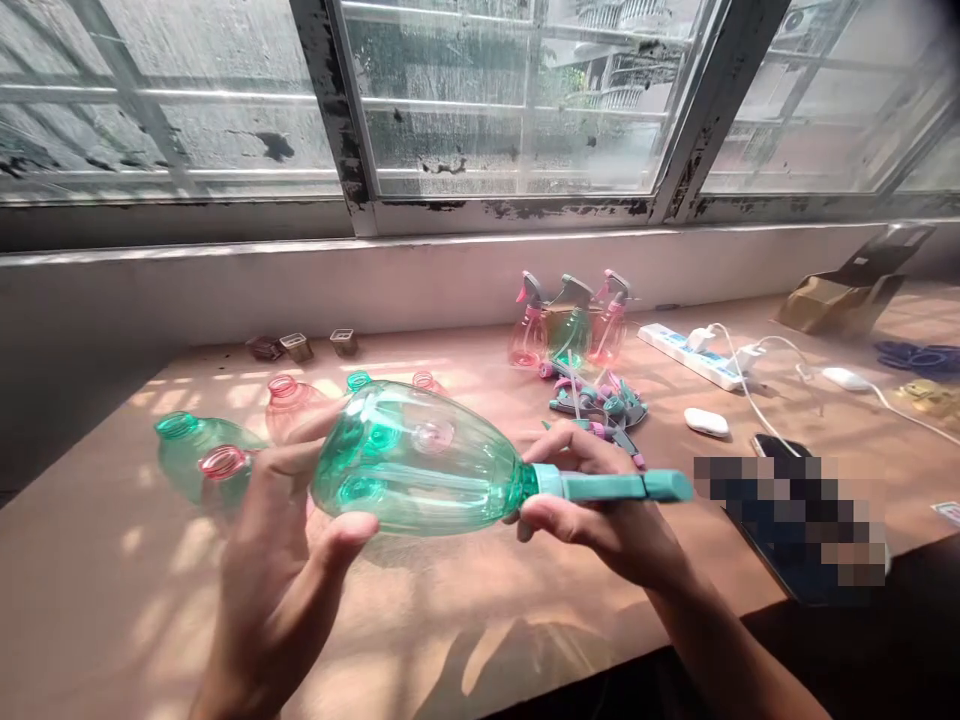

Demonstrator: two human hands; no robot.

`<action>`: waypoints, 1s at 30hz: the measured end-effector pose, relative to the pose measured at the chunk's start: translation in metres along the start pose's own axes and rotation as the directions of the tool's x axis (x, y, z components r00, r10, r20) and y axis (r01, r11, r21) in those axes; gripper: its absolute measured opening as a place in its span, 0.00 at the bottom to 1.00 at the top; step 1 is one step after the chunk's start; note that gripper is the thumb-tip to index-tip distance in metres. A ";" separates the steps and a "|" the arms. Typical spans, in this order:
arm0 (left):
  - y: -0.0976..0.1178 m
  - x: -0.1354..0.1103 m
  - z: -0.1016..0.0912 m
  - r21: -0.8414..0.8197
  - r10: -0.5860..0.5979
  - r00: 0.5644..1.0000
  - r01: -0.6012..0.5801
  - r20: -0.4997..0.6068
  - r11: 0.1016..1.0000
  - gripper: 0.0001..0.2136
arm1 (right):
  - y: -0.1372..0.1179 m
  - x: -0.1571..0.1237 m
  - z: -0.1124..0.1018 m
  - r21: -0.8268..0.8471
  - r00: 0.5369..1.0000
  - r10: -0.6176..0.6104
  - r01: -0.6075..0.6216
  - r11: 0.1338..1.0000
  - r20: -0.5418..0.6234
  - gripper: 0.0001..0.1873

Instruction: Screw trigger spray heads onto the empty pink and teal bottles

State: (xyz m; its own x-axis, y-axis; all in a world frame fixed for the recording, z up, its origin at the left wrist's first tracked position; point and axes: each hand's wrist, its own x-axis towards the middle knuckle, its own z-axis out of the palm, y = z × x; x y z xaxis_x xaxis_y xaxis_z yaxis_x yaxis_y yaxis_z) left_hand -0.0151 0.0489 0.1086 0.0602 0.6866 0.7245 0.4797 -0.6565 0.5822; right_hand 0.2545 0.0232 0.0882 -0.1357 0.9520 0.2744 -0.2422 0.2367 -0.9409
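Observation:
A clear green spray bottle (427,465) lies sideways in the air between my hands, its wide base to the left. My left hand (281,560) holds the base end, thumb on the near side and fingers behind it. Around the neck, where the teal collar of the spray head (615,486) meets the bottle, the thumb and fingers of my right hand (592,500) are closed. Behind my left hand stand open bottles without heads: a green bottle (187,450), a red-rimmed bottle (225,465) and a pink bottle (292,400), with others partly hidden by the held bottle.
Assembled spray bottles (574,325) stand by the wall, with a heap of loose spray heads (600,400) before them. To the right are a power strip (690,355) with cables, a white case (706,422), a dark phone (780,530) and a brown bag (847,290).

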 end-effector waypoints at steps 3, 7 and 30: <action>0.002 0.003 -0.001 -0.034 0.001 1.000 -0.001 0.007 0.999 0.22 | 0.000 0.000 -0.003 0.009 1.000 -0.012 0.012 1.000 -0.018 0.16; 0.001 0.002 0.004 -0.069 0.094 0.995 -0.093 0.017 0.993 0.25 | -0.004 0.008 -0.005 0.311 0.997 0.074 -0.082 0.947 0.038 0.11; 0.018 0.004 0.007 -0.120 0.140 0.990 -0.139 -0.003 0.983 0.26 | -0.003 0.016 -0.001 0.318 0.988 0.144 -0.117 0.941 -0.062 0.16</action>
State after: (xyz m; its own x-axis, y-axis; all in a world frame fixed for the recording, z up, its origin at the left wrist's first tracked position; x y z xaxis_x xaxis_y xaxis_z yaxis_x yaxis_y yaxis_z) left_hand 0.0000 0.0420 0.1196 0.1240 0.5870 0.8001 0.3582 -0.7784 0.5155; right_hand 0.2538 0.0377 0.0951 -0.1092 0.9864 0.1230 -0.5179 0.0492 -0.8541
